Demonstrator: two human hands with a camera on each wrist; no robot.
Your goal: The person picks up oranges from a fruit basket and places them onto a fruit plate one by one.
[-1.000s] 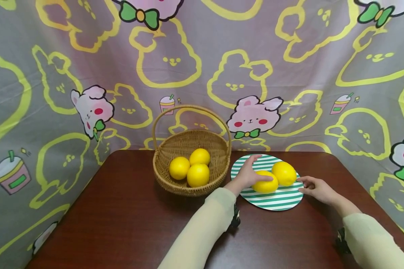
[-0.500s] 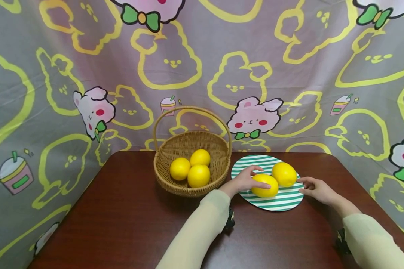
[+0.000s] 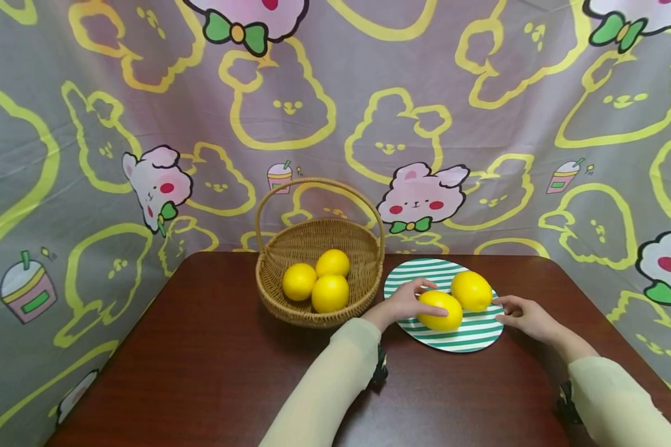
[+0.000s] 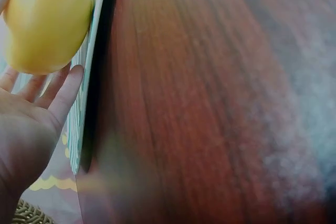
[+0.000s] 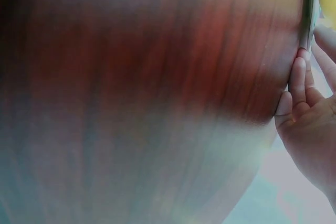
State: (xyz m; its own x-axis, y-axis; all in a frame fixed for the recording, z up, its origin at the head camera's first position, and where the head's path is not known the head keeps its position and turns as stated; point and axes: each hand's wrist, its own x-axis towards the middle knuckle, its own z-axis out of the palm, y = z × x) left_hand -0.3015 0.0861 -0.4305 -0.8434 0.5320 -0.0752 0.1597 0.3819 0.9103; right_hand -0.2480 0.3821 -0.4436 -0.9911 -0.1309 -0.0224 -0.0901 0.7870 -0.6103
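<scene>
On a green-and-white striped plate (image 3: 458, 342) at the table's right lie two lemons. The left hand (image 3: 404, 302) holds the nearer lemon (image 3: 442, 313), its thumb along the front side and its fingers behind. In the left wrist view that lemon (image 4: 50, 22) sits just beyond the fingertips, close to the plate's surface. The farther lemon (image 3: 472, 290) touches or nearly touches it. The right hand (image 3: 528, 316) pinches the plate's right rim between thumb and index finger; its other fingers curl beside and below the edge in the right wrist view.
A wicker basket (image 3: 268, 292) with a tall arched handle stands left of the plate, near the left forearm. Three lemons (image 3: 330, 293) lie inside it. A brown wooden table (image 3: 212, 372) carries everything. A patterned cloth (image 3: 313, 93) hangs close behind the table and along its sides.
The left hand has shifted a little toward the near side, and the lemon it holds has moved slightly forward to the viewer and turned. The right hand has stayed at the plate's rim.
</scene>
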